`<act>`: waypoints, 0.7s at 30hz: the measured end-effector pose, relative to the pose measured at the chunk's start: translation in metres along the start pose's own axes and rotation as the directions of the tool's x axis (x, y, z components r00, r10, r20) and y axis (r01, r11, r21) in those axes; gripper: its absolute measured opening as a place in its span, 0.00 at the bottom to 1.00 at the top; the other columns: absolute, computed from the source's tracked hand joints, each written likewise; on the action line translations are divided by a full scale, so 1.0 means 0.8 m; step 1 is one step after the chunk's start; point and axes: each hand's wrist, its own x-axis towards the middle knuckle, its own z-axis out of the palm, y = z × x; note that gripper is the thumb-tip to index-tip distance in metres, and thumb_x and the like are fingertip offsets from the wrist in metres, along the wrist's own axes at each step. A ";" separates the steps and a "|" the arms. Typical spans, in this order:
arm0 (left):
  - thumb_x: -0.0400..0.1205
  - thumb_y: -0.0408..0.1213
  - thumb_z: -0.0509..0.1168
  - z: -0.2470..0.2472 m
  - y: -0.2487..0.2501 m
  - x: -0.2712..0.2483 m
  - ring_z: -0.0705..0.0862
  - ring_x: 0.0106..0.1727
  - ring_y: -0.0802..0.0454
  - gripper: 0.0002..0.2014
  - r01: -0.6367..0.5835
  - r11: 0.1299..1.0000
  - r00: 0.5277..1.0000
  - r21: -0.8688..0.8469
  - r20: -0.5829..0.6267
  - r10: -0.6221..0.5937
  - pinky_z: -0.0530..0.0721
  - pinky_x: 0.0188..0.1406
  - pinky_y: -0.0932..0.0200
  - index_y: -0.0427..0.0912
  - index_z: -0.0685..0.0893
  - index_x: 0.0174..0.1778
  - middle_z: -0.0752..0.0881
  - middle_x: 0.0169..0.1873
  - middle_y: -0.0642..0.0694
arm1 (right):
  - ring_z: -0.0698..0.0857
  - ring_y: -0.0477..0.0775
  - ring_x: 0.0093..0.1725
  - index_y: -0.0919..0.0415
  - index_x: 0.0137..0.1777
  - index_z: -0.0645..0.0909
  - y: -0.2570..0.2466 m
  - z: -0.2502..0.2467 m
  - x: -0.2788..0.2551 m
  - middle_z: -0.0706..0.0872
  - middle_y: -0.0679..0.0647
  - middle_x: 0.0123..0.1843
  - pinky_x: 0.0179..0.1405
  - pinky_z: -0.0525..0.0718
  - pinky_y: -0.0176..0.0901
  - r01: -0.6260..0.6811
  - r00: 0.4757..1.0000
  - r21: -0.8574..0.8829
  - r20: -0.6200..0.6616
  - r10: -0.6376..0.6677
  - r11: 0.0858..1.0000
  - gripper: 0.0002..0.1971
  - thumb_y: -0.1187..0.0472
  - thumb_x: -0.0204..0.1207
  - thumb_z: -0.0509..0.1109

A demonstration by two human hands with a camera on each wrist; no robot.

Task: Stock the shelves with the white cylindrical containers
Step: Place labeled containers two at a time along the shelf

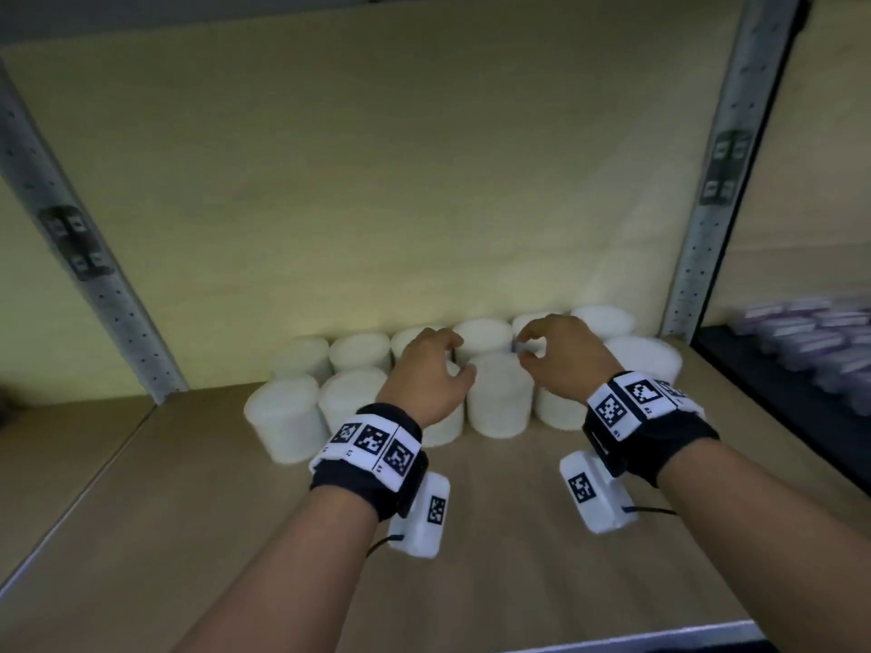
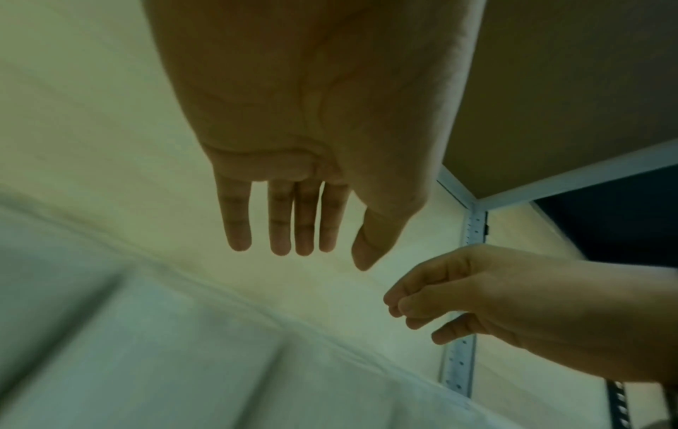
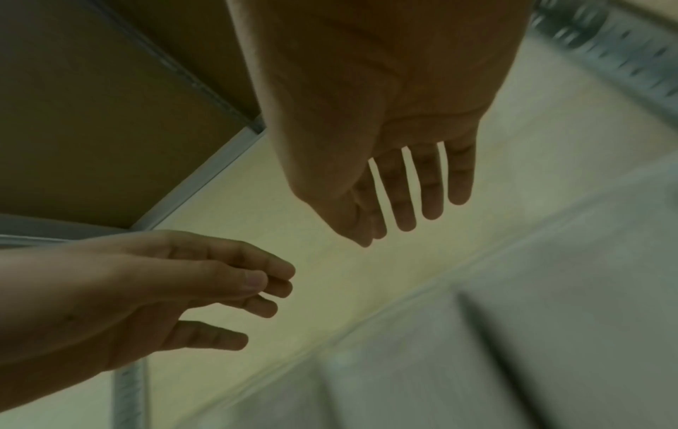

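Note:
Several white cylindrical containers [image 1: 499,398] stand upright in two rows at the back of a wooden shelf [image 1: 188,511]. My left hand [image 1: 459,358] hovers over the middle of the front row, fingers loosely bent, holding nothing. My right hand [image 1: 530,344] hangs just to its right over the back row, also empty. In the left wrist view the left hand [image 2: 322,255] shows straight, spread fingers above blurred containers [image 2: 183,362]. The right wrist view shows the right hand [image 3: 400,229] with straight fingers over containers [image 3: 550,333].
Perforated metal uprights [image 1: 94,294] [image 1: 707,228] frame the bay, with a pale back panel [image 1: 377,181] behind. The shelf board above is close overhead. Bare board lies in front of and left of the rows. Pale purple boxes [image 1: 810,337] fill the neighbouring right shelf.

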 end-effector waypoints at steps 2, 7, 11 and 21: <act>0.80 0.44 0.66 0.027 0.027 0.015 0.77 0.68 0.49 0.23 -0.032 0.999 0.999 0.002 0.037 0.032 0.73 0.64 0.61 0.42 0.75 0.71 0.77 0.69 0.46 | 0.79 0.61 0.67 0.58 0.62 0.84 0.034 -0.023 0.001 0.84 0.58 0.65 0.68 0.78 0.52 -0.063 0.998 -0.026 -0.025 0.062 0.998 0.15 0.58 0.78 0.67; 0.80 0.45 0.64 0.094 0.077 0.049 0.75 0.69 0.46 0.23 -0.089 0.995 0.989 0.036 0.120 0.084 0.75 0.68 0.52 0.40 0.75 0.70 0.76 0.68 0.43 | 0.79 0.60 0.68 0.57 0.64 0.81 0.109 -0.058 0.003 0.82 0.58 0.67 0.66 0.80 0.57 -0.212 0.977 -0.129 -0.016 0.212 0.969 0.19 0.48 0.79 0.64; 0.81 0.49 0.63 0.130 0.097 0.067 0.75 0.69 0.43 0.25 -0.087 0.992 0.988 0.088 0.135 0.075 0.76 0.69 0.47 0.39 0.75 0.70 0.75 0.68 0.41 | 0.78 0.62 0.68 0.59 0.69 0.78 0.149 -0.058 0.002 0.79 0.60 0.70 0.69 0.77 0.57 -0.261 0.958 -0.246 0.056 0.282 0.934 0.25 0.43 0.81 0.59; 0.81 0.51 0.61 0.161 0.088 0.075 0.73 0.67 0.44 0.24 -0.129 0.970 0.988 0.205 0.115 0.107 0.75 0.66 0.50 0.40 0.79 0.68 0.79 0.64 0.42 | 0.76 0.63 0.68 0.59 0.70 0.77 0.169 -0.043 0.009 0.77 0.60 0.69 0.71 0.74 0.55 -0.231 0.967 -0.326 0.029 0.254 0.917 0.25 0.44 0.81 0.61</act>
